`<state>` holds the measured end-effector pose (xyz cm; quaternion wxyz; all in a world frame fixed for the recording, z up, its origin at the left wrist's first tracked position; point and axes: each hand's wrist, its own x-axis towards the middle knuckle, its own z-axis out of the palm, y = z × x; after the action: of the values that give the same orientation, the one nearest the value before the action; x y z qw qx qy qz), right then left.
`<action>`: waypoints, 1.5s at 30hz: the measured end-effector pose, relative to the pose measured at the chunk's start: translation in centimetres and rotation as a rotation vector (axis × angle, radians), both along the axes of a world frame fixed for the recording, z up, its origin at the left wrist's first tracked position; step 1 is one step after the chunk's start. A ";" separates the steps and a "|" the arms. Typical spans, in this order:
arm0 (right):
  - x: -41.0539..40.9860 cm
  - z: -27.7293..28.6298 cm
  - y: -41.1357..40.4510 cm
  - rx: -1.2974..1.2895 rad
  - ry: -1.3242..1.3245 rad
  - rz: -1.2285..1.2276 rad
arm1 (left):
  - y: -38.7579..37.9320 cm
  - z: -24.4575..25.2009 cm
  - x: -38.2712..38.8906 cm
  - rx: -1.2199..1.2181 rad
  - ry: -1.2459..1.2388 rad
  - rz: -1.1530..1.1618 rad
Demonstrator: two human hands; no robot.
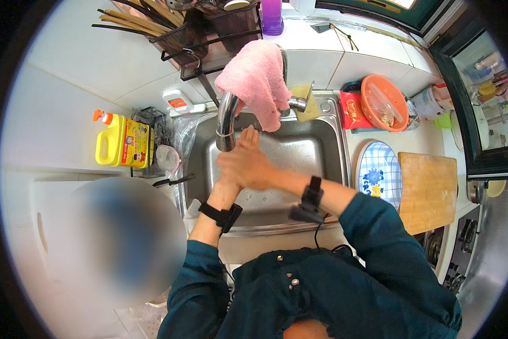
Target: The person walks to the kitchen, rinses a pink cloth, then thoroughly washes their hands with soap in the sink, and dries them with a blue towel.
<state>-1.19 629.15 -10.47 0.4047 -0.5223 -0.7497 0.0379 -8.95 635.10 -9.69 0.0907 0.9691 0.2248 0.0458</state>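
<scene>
My left hand [246,139] reaches over a stainless steel sink [296,148], its fingers stretched toward the back. Across the back of it lies my right hand [254,168], blurred by motion and covering much of the left. Both are just below and beside the spout of a chrome faucet [225,123]. Whether water runs is hard to tell. A pink towel [254,80] drapes over the faucet's upper part, and a yellow cloth or sponge [307,104] hangs by its handle. Each wrist wears a black strap with a small device.
Left of the sink stand a yellow detergent jug [122,140] and a wire rack [152,144]. At right are an orange plastic basket [374,101], a red packet [353,111], a checked oval plate [380,171] and a wooden cutting board [430,190]. Chopstick holders [182,44] hang above.
</scene>
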 end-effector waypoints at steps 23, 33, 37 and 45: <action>4.5 -5.3 2.5 -0.546 1.685 -0.071 | -0.5 -0.9 0.9 0.135 -0.109 0.042; -1.7 1.5 0.7 -0.445 0.608 -0.214 | 1.9 -4.4 -0.2 0.454 -0.279 0.349; -0.6 -2.5 0.4 -0.264 0.811 -0.017 | 1.9 -5.0 0.6 0.388 -0.336 0.334; -0.4 -2.8 4.3 -0.556 0.405 -0.446 | -0.8 -2.8 1.2 -0.005 -0.366 0.493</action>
<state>-1.64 633.48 -13.28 0.3859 -0.7434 -0.4844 0.2527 -7.73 634.31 -12.45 0.1184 0.8607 0.4333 0.2396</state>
